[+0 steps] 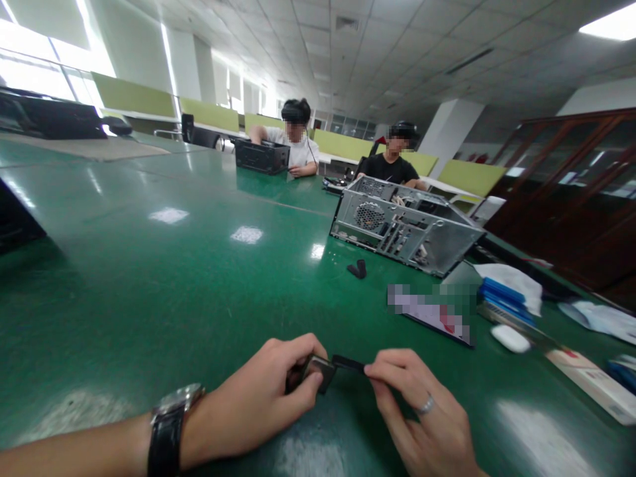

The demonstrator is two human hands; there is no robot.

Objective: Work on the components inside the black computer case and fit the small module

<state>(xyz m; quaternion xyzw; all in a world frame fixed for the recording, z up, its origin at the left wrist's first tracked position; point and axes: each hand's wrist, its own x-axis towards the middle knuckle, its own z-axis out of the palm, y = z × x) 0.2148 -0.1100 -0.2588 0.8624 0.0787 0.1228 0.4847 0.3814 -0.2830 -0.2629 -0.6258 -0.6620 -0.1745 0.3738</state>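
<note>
My left hand (278, 391) clamps a dark block (322, 373); my right hand (422, 411) pinches a black strip (349, 364), probably light, flexible: hold its 3 o'clock end.

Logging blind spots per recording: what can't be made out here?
Head view throughout:
Small block: partly covered by the left hand.
Black strip: gripped end hidden by the right hand; contact with the block too small to judge.
Flat slab: surface pixelated.
Dark object: cut by left picture edge.

No lettering can be read: red print on the long, white, rectangular box (589, 383) is too small, and the flat, dark-edged, rectangular panel (430, 314) is pixelated.
</note>
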